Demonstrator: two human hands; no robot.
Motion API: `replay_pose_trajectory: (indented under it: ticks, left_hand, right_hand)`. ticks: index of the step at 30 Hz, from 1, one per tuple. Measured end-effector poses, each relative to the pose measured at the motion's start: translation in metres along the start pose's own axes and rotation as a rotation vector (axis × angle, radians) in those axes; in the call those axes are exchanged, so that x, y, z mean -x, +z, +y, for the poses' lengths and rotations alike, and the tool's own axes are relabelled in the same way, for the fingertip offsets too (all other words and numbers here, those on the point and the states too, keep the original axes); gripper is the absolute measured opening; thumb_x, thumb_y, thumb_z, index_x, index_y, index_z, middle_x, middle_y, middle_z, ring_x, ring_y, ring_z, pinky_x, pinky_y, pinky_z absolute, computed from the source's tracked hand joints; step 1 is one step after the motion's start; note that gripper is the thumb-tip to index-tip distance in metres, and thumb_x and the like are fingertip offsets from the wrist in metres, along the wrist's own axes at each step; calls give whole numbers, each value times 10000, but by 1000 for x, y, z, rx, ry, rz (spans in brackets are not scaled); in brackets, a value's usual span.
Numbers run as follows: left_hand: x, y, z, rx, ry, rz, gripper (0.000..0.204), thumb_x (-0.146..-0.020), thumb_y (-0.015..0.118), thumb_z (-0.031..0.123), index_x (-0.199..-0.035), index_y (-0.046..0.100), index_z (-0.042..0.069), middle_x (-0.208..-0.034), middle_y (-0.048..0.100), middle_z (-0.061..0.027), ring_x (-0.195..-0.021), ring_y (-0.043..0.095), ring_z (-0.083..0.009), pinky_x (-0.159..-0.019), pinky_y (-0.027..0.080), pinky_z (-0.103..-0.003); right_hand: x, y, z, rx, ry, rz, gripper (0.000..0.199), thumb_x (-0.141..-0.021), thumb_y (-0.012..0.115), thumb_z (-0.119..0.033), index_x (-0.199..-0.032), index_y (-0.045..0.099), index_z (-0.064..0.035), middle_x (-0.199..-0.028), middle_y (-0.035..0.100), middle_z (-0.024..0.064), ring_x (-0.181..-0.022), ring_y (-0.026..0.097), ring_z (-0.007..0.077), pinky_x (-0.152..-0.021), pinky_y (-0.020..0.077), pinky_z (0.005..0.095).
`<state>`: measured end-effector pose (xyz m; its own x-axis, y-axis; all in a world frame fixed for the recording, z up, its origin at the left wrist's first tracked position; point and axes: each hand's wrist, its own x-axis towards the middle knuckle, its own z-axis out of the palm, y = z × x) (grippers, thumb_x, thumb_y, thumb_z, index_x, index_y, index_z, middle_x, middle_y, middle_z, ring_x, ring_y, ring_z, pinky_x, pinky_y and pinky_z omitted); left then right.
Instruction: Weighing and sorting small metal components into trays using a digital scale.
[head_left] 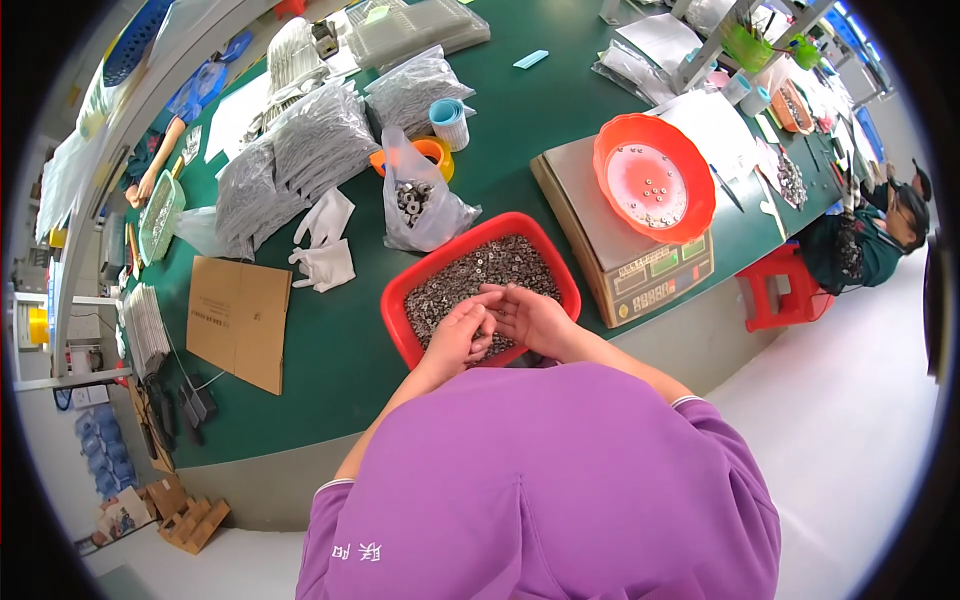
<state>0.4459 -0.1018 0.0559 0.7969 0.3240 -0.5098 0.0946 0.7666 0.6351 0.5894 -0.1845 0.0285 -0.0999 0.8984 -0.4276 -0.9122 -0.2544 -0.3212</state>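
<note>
A red plastic tub [393,305] full of small grey metal rings or nuts [475,275] stands on the table right in front of me. Over its near side, my left hand [460,335] is closed with its fingers curled in, and whatever it may hold is hidden. Beside it my right hand [537,320] is cupped with fingers stretched toward the left hand, the fingertips of both close together. To the right, an orange-red scalloped bowl [655,150] with a few small metal rings rests on a weighing scale [655,280].
Behind the tub is a clear bag [425,225] of metal parts. White gloves [325,250], a cardboard piece [237,320] and bulging plastic packs [315,140] lie left on the green table [330,400]. A person [870,240] sits far right by a red stool [785,290]; another person's hand [147,185] shows far left.
</note>
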Motion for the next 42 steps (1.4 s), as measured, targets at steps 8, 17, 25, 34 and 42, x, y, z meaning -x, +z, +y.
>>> replay_pose_trajectory:
  ticks: [8,17,25,34,42]
  left_hand:
    - [-15,-51,-20,656,-232,300,153,-869,444,83,-1003,487,23,-824,493,-73,-597,430,-107,-458,336,-183]
    - [-10,-40,-12,497,-204,189,177,-900,413,109,-1043,480,30,-792,470,-37,-554,368,-68,-418,278,-162]
    - [0,2,12,157,-68,34,260,-932,372,216,-1096,458,33,-738,442,6,-504,329,-45,-392,238,-152]
    - [2,7,12,33,-104,26,341,-905,351,142,-1236,384,62,-720,449,6,-462,336,-53,-346,231,-156]
    - [-3,-13,5,308,-48,7,252,-899,375,143,-1126,463,77,-746,469,-4,-488,355,-58,-369,250,-156]
  right_hand:
    - [30,8,-62,499,-437,294,330,-860,447,-3,-1189,451,24,-1038,573,111,-916,577,174,-816,484,266]
    - [72,-3,-168,1655,-1112,931,273,-768,542,-3,-1026,605,-65,-996,609,86,-941,576,205,-814,447,278]
    - [14,6,-49,544,-395,202,339,-907,431,-225,-1163,491,-11,-1012,566,55,-933,529,157,-845,413,297]
    - [-7,-4,3,2,44,-97,456,-942,251,-320,-1212,419,7,-1112,529,104,-1029,506,224,-914,376,372]
    - [7,5,-21,244,-131,172,364,-853,458,-2,-1214,427,31,-1077,552,105,-969,553,172,-852,465,270]
